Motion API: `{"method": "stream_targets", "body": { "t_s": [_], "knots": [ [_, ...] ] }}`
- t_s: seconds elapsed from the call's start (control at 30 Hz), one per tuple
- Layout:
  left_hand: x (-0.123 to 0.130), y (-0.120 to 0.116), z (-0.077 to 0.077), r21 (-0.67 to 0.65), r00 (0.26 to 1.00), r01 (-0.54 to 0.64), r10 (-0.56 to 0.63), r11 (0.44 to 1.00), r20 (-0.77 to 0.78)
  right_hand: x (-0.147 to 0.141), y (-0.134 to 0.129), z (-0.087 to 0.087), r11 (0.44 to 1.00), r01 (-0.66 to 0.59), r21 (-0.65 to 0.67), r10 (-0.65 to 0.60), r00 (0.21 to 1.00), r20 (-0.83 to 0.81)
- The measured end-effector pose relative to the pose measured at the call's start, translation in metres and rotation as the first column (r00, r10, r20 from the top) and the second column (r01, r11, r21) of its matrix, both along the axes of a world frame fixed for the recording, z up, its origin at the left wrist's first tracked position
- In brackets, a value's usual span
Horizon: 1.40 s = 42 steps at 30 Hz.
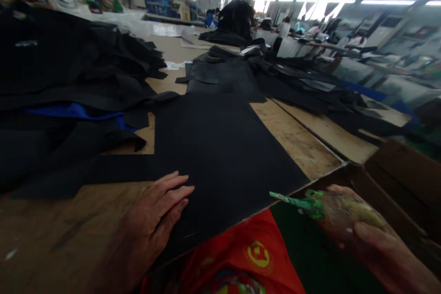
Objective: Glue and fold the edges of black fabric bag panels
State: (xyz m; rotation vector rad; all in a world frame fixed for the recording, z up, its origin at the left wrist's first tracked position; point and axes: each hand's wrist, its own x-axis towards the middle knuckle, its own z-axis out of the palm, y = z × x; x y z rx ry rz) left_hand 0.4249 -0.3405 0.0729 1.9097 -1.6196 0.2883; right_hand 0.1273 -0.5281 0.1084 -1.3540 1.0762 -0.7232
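A large dark sheet of material lies flat on the wooden table and reaches its front edge. My left hand rests on the sheet's left part, palm down with fingers stretched out. In my right hand is a worn squeeze bottle with a thin green nozzle. The nozzle points left, its tip close to the sheet's front right edge; whether it touches cannot be made out. The fingers wrap round the bottle's body, partly hiding it.
Black pieces are heaped at the left, with a blue piece among them. More dark pieces lie beyond the sheet and to the right. A brown cardboard box stands at the right. Bare wooden tabletop shows at the lower left.
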Motion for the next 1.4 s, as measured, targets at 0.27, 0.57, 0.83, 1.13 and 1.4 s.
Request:
{"method": "stream_targets", "body": {
  "t_s": [0.27,0.57,0.83,1.13,1.4],
  "knots": [
    [-0.058,-0.026,0.001,0.004,0.953,0.133,-0.129,0.991,0.273,-0.038,-0.026,-0.010,0.964,0.183,0.193,-0.198,0.978,0.061],
    [-0.099,-0.087,-0.008,0.019,0.919,0.211,-0.205,0.977,0.338,-0.062,-0.052,-0.027,0.976,0.189,0.111,-0.190,0.982,-0.001],
    [-0.107,-0.102,-0.014,0.044,0.925,0.177,-0.182,0.983,0.333,-0.087,-0.069,-0.047,0.994,0.064,0.091,-0.054,0.993,-0.107],
    [-0.107,-0.101,-0.014,0.063,0.946,0.211,-0.220,0.976,0.236,-0.065,-0.058,-0.025,0.993,0.062,-0.097,-0.086,0.963,-0.256],
    [-0.111,-0.102,-0.016,0.077,0.942,0.152,-0.168,0.985,0.292,-0.061,-0.061,-0.020,0.977,-0.109,-0.185,0.039,0.937,-0.348]
  ]
}}
